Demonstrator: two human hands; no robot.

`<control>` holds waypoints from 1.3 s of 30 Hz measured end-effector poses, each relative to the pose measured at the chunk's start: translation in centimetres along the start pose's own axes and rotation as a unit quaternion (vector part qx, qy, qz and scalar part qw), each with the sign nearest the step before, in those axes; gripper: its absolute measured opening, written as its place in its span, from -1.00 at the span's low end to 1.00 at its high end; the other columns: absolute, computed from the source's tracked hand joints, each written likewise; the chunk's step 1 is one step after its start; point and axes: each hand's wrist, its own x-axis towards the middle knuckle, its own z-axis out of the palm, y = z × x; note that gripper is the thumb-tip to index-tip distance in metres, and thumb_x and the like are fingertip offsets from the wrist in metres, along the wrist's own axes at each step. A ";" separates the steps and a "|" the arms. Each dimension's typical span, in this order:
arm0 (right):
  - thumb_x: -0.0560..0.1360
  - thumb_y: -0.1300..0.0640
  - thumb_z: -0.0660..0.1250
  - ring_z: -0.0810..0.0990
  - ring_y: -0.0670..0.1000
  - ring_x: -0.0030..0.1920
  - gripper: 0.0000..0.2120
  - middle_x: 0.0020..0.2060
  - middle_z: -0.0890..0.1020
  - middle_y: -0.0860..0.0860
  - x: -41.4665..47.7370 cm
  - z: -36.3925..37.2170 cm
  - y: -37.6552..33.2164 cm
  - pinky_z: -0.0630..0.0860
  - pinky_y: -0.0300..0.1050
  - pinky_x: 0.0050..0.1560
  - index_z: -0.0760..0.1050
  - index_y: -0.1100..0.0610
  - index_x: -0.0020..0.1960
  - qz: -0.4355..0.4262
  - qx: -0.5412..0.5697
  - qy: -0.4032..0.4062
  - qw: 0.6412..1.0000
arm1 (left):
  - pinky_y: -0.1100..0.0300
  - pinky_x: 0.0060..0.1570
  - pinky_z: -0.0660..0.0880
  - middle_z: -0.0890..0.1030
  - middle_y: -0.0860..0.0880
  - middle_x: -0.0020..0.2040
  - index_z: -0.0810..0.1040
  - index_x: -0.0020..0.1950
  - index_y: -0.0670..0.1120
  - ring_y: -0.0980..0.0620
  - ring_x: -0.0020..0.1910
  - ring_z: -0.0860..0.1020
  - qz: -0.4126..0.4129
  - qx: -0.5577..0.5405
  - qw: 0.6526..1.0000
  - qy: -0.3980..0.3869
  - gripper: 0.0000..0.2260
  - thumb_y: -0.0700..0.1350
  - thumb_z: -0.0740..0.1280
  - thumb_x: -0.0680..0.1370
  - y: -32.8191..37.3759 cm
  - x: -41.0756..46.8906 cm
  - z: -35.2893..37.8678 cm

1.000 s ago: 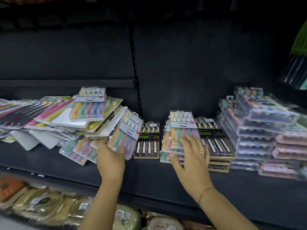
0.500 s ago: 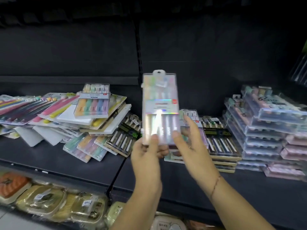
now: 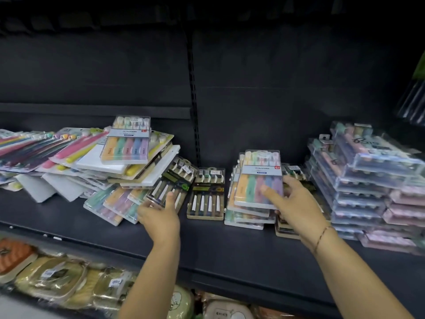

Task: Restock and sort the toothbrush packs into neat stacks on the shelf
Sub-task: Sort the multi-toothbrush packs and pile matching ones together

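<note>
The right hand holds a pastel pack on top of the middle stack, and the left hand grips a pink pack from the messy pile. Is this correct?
Not quite. The head view shows the left hand gripping a dark pack with white-handled brushes, not a pink one. The rest is correct: the right hand holds the pastel pack on the middle stack.
</note>
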 end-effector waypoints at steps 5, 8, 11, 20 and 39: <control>0.47 -0.11 0.42 0.45 -0.04 0.10 -0.47 0.19 0.30 -0.01 -0.5 -0.8 -0.6 0.33 -0.21 0.09 0.34 -0.15 0.38 -0.018 -0.131 0.005 0.991 | -0.02 0.03 0.55 0.62 -0.11 -0.10 0.46 0.12 -0.20 -0.16 -0.03 0.63 0.012 0.019 1.000 0.002 -0.60 0.07 0.45 0.50 -0.6 2.7 -0.3; 0.48 -0.17 0.37 0.25 0.00 0.43 -0.26 0.43 0.14 -0.07 -0.9 -0.6 -0.4 0.27 -0.15 0.30 0.11 -0.13 0.55 -0.031 -0.157 -0.029 0.987 | 0.06 -0.05 0.45 0.60 -0.12 -0.08 0.40 0.31 -0.18 -0.13 -0.07 0.58 0.085 0.060 0.994 0.012 -0.54 -0.01 0.44 0.52 -0.5 2.5 -0.3; 0.48 -0.17 0.37 0.28 -0.07 0.39 -0.20 0.50 0.07 -0.15 -1.0 0.2 -0.2 0.33 -0.11 0.34 0.01 -0.14 0.57 -0.034 -0.156 -0.079 0.984 | 0.01 0.01 0.41 0.61 -0.19 -0.01 0.25 0.48 -0.13 -0.21 0.00 0.56 0.138 0.099 0.985 0.003 -0.42 -0.07 0.42 0.54 -0.6 1.9 -0.1; 0.48 -0.11 0.41 0.24 -0.06 0.47 -0.27 0.52 0.19 -0.10 0.4 0.5 0.9 0.22 -0.16 0.42 0.16 -0.09 0.55 -0.070 -0.171 -0.032 0.982 | 0.03 -0.09 0.42 0.49 -0.03 -0.31 0.31 0.39 -0.32 -0.13 -0.19 0.51 0.107 0.131 0.986 -0.004 -0.40 -0.08 0.48 0.50 0.0 2.7 0.0; 0.49 -0.08 0.38 0.15 -0.31 0.37 -0.41 0.39 0.18 -0.24 -2.1 2.3 1.4 0.09 -0.52 0.33 0.24 -0.11 0.46 -0.184 -0.119 0.065 0.974 | 0.35 -0.45 0.54 0.60 -0.20 -0.09 0.50 -0.01 -0.20 -0.06 -0.17 0.62 -0.170 -0.321 0.910 -0.199 -0.95 -0.22 0.30 0.60 5.5 -3.2 -1.0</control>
